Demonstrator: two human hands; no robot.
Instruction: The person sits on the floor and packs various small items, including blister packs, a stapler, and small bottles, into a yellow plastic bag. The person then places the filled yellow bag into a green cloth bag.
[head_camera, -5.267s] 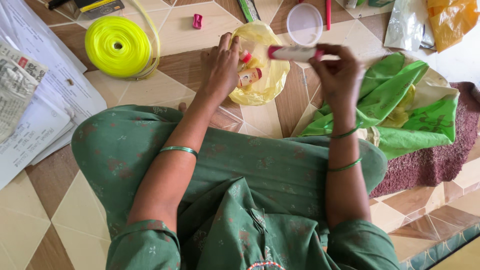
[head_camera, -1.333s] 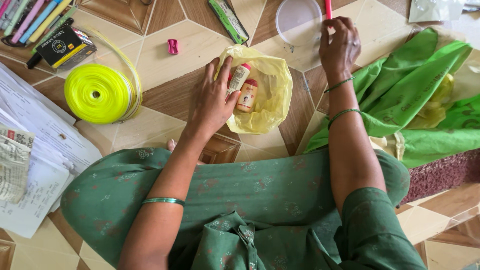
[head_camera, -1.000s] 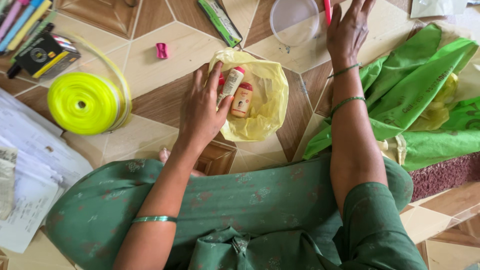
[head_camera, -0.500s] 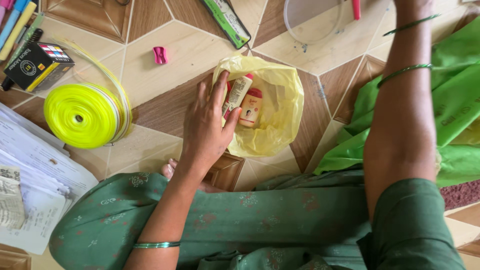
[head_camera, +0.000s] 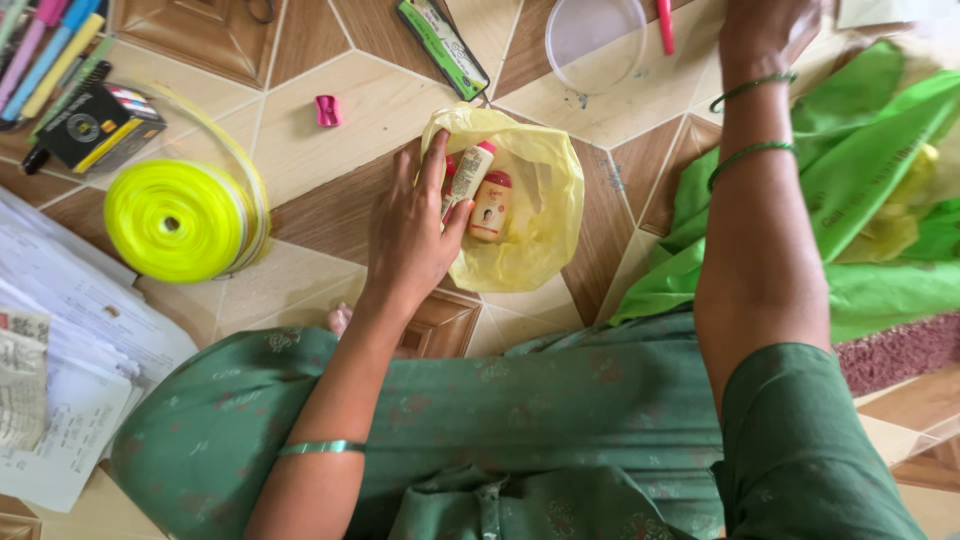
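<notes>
Lying inside the open yellow bag (head_camera: 540, 215) on the tiled floor (head_camera: 330, 150): two small red-capped bottles (head_camera: 480, 190), side by side, long axes running away from the body and leaning slightly right. Resting on the bag's left edge, left hand (head_camera: 410, 235), flat and unclenched, fingertips touching the nearer bottle, gripping nothing. Stretched far forward past a clear round lid (head_camera: 595, 40) and pink pen (head_camera: 665, 20), right hand (head_camera: 765, 30), cut by the frame edge, grasp impossible to tell. Farther left, yellow ribbon roll (head_camera: 175, 220); farther right, green bags (head_camera: 850, 180).
</notes>
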